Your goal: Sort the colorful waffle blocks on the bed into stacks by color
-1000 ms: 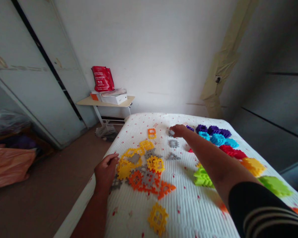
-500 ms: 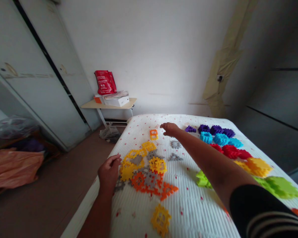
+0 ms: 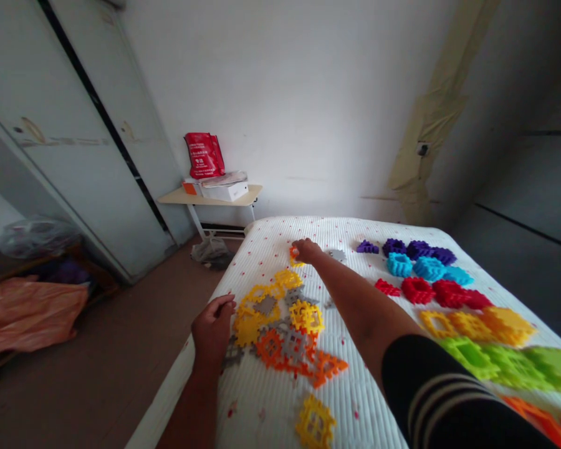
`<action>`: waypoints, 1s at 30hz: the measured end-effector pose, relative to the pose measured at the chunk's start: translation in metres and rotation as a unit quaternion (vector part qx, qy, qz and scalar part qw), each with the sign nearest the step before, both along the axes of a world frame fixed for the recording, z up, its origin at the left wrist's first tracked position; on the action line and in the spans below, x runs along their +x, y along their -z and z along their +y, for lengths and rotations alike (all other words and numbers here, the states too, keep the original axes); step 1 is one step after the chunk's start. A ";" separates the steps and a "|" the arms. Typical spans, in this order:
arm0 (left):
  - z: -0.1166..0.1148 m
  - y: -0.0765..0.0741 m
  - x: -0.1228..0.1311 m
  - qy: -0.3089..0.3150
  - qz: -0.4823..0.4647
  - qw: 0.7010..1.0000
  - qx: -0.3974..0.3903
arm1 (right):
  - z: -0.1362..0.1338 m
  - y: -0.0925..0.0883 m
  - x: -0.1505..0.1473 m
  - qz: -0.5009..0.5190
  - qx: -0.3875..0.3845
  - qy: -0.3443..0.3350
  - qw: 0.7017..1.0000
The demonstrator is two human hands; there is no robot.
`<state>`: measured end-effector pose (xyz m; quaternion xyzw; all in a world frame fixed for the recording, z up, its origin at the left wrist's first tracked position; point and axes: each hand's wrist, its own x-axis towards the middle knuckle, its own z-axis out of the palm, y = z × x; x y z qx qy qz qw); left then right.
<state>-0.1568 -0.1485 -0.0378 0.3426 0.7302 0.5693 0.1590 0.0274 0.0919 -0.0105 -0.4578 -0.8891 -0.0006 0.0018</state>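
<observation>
My right hand [image 3: 307, 251] reaches to the far part of the bed, its fingers bunched down on a small orange interlocking toy piece [image 3: 293, 253]. A yellow piece [image 3: 297, 264] lies just below that one, partly under the hand. Right of my wrist lies a flat grey piece [image 3: 337, 255]; another grey bit peeks out beside my forearm. My left hand [image 3: 212, 321] rests at the bed's left edge with fingers curled and nothing visible in them. Near it lies a loose heap of yellow [image 3: 247, 329], grey [image 3: 264, 305] and orange pieces [image 3: 328, 368].
On the right, pieces stand in colour rows: purple [image 3: 419, 250], light blue [image 3: 429, 269], red [image 3: 417, 290], yellow-orange [image 3: 509, 326] and green [image 3: 551, 368]. A yellow square [image 3: 316, 422] lies near the front. Beyond the bed, a small table [image 3: 174, 197] holds a red bag [image 3: 204, 156] and boxes.
My right hand has moved left and down onto the orange piece, uncovering a grey piece by the wrist. My left hand keeps its pose. The view has shifted slightly.
</observation>
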 end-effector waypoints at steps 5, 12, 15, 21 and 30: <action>0.000 -0.001 0.002 0.015 0.005 1.000 -0.008 | -0.002 -0.008 0.002 0.022 0.000 0.010 1.000; -0.001 -0.014 0.004 -0.021 -0.003 0.998 -0.056 | -0.022 -0.048 0.014 0.056 0.027 -0.012 0.998; 0.000 -0.019 0.005 -0.041 -0.003 0.996 -0.077 | -0.038 -0.071 0.024 0.062 0.038 -0.033 0.997; 0.000 -0.023 0.005 -0.060 -0.001 0.994 -0.092 | -0.081 -0.120 0.081 0.088 0.068 -0.135 0.985; 0.001 -0.012 -0.001 -0.042 0.001 0.996 -0.082 | -0.138 -0.169 0.252 0.142 0.095 -0.042 0.984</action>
